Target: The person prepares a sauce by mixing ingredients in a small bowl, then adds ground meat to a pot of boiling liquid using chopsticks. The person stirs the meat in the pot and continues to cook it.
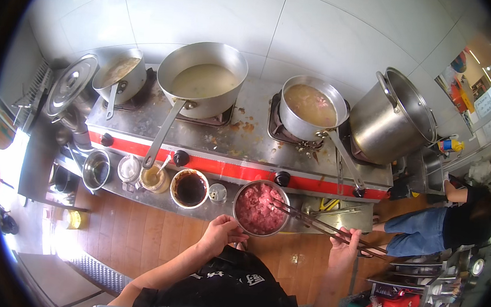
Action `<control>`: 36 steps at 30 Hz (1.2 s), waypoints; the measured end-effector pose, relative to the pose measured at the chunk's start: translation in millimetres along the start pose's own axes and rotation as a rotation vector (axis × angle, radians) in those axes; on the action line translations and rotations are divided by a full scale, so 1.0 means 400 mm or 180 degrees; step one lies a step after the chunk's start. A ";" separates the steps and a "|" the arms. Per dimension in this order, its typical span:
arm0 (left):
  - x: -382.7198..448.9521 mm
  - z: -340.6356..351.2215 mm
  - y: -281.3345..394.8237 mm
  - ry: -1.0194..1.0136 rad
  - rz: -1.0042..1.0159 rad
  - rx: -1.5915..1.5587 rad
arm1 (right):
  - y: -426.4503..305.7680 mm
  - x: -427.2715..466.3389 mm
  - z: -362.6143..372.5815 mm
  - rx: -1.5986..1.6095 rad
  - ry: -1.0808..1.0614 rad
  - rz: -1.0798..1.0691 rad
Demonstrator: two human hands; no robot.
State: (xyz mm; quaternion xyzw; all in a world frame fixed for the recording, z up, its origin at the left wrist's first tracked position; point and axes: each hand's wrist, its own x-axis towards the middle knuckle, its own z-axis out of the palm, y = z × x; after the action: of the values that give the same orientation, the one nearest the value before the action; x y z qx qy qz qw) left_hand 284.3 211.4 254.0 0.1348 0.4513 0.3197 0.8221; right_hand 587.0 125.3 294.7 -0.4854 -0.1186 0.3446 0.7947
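A round metal bowl [284,224] of raw pinkish-red meat [257,208] stands at the front edge of the steel shelf. My left hand [221,234] grips its near-left rim. In my right hand [344,244] is a pair of long dark chopsticks [315,222], with their tips in the meat. Behind the bowl, a saucepan [303,128] of brownish broth with pink pieces of meat sits on a burner, its handle [346,159] pointing toward me. To the bowl's left are a small shaker jar [217,193] and a white tub [174,200] with dark sauce.
A large saucepan [228,102] of pale broth, a smaller pot [136,86] and a tall stockpot [373,124] stand on the stove [246,147]. Jars [154,181] and a steel pot [97,170] line the shelf's left. Another person [460,226] is at the right.
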 end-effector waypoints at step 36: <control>-0.075 -0.043 0.016 0.0347 0.0014 0.0764 | -0.180 0.415 0.446 -0.0880 -0.0566 -0.1411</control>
State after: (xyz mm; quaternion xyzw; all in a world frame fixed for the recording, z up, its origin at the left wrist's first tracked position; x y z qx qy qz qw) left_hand 256.0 195.5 267.4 0.2157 0.5301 0.2720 0.7737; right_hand 646.9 337.5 421.3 -0.5192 -0.3371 0.1840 0.7635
